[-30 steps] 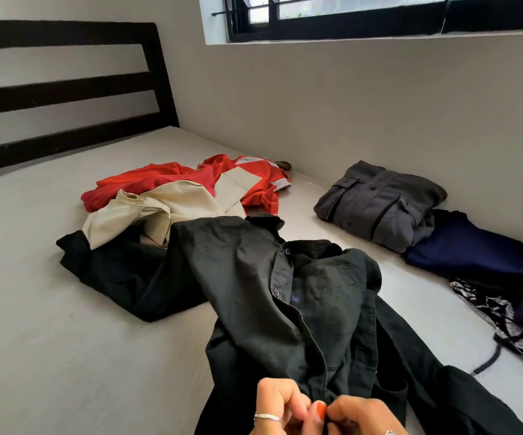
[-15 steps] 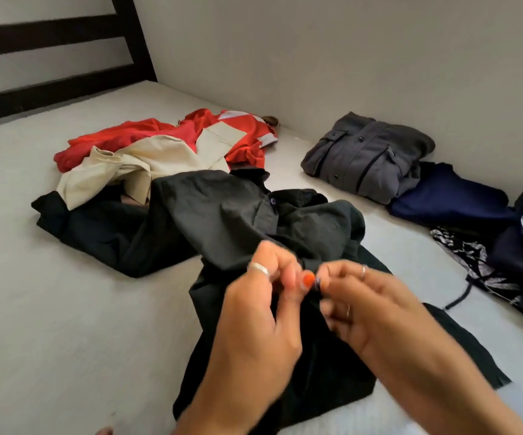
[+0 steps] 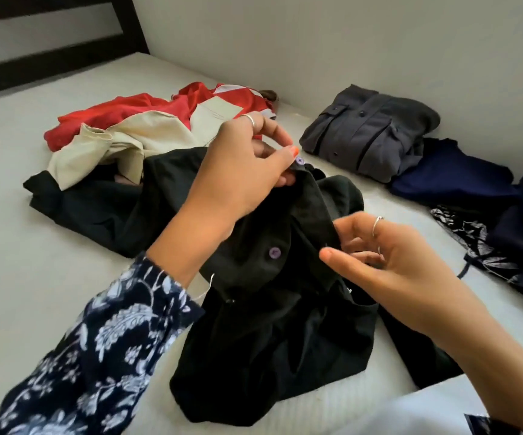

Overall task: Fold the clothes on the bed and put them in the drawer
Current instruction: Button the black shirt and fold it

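1. Where the bed (image 3: pixel 34 277) lay nearest the onlooker, a black shirt (image 3: pixel 272 334) was bunched on the mattress, its front placket raised and one purple button (image 3: pixel 274 252) showing.
2. The right hand (image 3: pixel 395 262) hovered at the shirt's right edge with fingers loosely curled; whether the fingertips actually held the fabric could not be told.
3. The left hand (image 3: pixel 241 171), reaching from a dark floral sleeve (image 3: pixel 90 356), pinched the upper placket between thumb and forefinger, just beside a second purple button (image 3: pixel 299 160).
4. Beyond the shirt, a cream garment (image 3: pixel 122 146) lay unfolded over a red garment (image 3: pixel 147 111) and another black garment (image 3: pixel 90 208).
5. Along the wall to the right, a folded grey shirt (image 3: pixel 370 130) touched a folded navy garment (image 3: pixel 448 177), with a black-and-white patterned garment (image 3: pixel 467 233) nearer the front.
6. A dark headboard (image 3: pixel 50 58) stood at the far left.
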The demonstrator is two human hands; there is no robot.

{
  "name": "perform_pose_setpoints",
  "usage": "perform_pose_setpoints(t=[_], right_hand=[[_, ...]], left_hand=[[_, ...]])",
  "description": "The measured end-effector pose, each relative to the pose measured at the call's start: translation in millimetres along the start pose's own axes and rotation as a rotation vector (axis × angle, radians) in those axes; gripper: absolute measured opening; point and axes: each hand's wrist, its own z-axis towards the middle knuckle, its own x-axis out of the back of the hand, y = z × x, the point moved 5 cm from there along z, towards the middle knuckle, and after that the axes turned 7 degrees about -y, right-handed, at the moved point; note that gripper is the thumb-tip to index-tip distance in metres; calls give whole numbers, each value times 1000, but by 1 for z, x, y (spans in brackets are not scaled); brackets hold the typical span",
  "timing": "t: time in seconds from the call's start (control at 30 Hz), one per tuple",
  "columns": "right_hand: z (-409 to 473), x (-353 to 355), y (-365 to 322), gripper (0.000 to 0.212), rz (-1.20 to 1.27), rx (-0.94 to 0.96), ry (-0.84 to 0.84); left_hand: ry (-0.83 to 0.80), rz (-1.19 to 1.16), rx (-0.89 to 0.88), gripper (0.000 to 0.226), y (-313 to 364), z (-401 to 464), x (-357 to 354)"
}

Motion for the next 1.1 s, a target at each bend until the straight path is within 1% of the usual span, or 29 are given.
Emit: perform_pose_setpoints(t=[0.03,0.1,0.17,0.2,0.23,0.27,0.33,0.37,0.4,0.43,0.47,0.57,0.73,0.83,1.0,1.1], right_hand=[[1,-1,7,10,-62,-7,8],[4,-5,17,4,-25,-36,38],[8,-11,22,7,115,-71,47],[8,-13,26,9,194,-95,49],[8,-15,29,11,263,-116,50],[8,-17,32,12,319,-138,46],[7,-19,37,15,403,-172,44],[6,-19,39,16,436,-184,52],[6,-19,39,15,462,-191,63],[6,-18,40,15,478,-195,79],[7,-17,41,14,483,-195,93],[7,-19,41,12,489,-179,115],[5,-21,36,10,489,-155,151],[2,-17,30,9,481,-107,188],[-5,-12,20,6,488,-37,249],[-7,-9,16,6,502,-18,271]], left_hand=[[2,-17,12,10,-2,4,-1],[-14,-91,48,11,-10,8,-6],[-62,-91,66,15,-20,6,-12],[-84,-55,66,18,-26,0,-16],[-71,19,48,20,-31,-9,-18],[-5,133,4,22,-35,-21,-17],[231,375,-127,21,-37,-56,-15],[338,447,-168,20,-38,-74,-16],[406,467,-171,19,-41,-88,-18],[429,444,-153,19,-46,-96,-21],[419,406,-127,20,-53,-98,-25],[349,371,-84,22,-61,-94,-37],[364,236,-35,16,-61,-90,-47],[394,175,-36,14,-54,-92,-50],[454,88,-108,23,-37,-97,-51],[384,17,-117,19,-32,-96,-51]])
